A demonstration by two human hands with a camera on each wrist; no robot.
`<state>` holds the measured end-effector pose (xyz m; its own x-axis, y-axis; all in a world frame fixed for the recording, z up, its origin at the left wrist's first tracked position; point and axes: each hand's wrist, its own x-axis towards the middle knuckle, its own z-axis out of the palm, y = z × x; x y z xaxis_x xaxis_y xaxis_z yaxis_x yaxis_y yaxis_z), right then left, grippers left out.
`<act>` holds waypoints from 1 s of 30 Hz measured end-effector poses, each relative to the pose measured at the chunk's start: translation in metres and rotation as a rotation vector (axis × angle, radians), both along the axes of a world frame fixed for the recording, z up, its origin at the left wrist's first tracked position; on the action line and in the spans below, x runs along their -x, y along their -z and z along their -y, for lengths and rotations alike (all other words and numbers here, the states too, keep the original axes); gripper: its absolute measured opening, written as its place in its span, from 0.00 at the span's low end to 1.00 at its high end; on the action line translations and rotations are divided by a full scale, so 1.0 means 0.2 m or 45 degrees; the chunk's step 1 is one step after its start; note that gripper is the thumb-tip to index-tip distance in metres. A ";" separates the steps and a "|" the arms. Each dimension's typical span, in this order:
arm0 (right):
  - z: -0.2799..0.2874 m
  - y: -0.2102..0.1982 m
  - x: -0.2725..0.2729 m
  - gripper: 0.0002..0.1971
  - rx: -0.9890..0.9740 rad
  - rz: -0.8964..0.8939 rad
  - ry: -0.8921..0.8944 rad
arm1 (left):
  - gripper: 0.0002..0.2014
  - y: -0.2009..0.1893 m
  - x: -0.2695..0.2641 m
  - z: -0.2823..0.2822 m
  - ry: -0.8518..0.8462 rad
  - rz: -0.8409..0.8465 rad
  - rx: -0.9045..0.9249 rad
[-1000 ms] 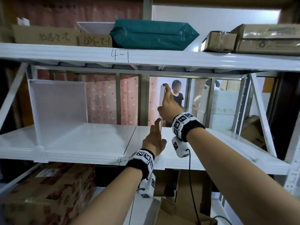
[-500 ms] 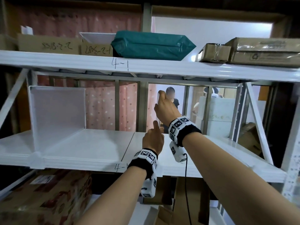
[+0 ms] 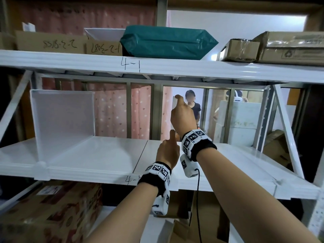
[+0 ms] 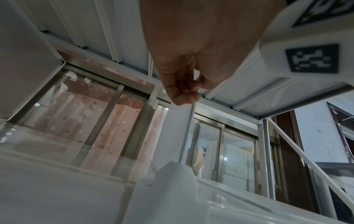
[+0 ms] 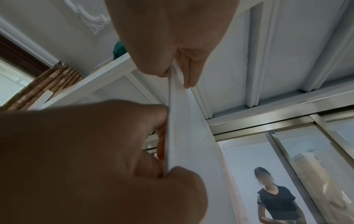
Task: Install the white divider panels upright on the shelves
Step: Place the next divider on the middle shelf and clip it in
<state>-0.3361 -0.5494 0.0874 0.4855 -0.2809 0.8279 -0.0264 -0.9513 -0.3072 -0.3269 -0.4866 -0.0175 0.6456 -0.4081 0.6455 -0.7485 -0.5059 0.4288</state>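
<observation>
A white divider panel point(image 3: 173, 111) stands upright and edge-on near the middle of the white shelf point(image 3: 105, 155). My right hand point(image 3: 180, 109) grips its front edge high up, thumb on top. Below it, my left hand point(image 3: 171, 146) pinches the same edge just above the shelf. In the left wrist view the fingertips point(image 4: 182, 97) pinch the thin panel edge point(image 4: 186, 136), which runs down to a white foot point(image 4: 176, 174) on the shelf front. In the right wrist view both hands hold the panel point(image 5: 184, 121). A second divider point(image 3: 63, 120) stands upright at the shelf's left.
The upper shelf point(image 3: 157, 67) lies close above the panel and carries cardboard boxes point(image 3: 289, 48) and a green parcel point(image 3: 166, 42). Metal uprights and a diagonal brace point(image 3: 285, 130) frame the right end. Boxes point(image 3: 52, 216) sit below. A person point(image 3: 192, 106) stands behind the rack.
My left hand's fingers, straight along the panel a second ago, have curled to pinch its edge. The right hand kept its grip high on the edge. The view tilted slightly upward.
</observation>
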 end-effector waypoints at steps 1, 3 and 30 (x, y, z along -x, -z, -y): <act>0.00 0.00 -0.01 0.28 0.010 0.003 0.013 | 0.26 0.00 -0.01 0.00 0.004 -0.003 0.001; 0.00 -0.01 0.00 0.27 0.050 -0.012 0.051 | 0.26 0.00 -0.01 -0.01 0.029 -0.027 0.017; 0.01 0.01 -0.04 0.29 0.171 -0.099 -0.028 | 0.38 -0.01 0.03 0.01 0.104 -0.254 0.077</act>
<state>-0.3284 -0.5510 0.0845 0.5540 -0.1590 0.8172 -0.0242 -0.9842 -0.1752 -0.3335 -0.4888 -0.0157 0.7292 -0.4288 0.5333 -0.6834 -0.4156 0.6002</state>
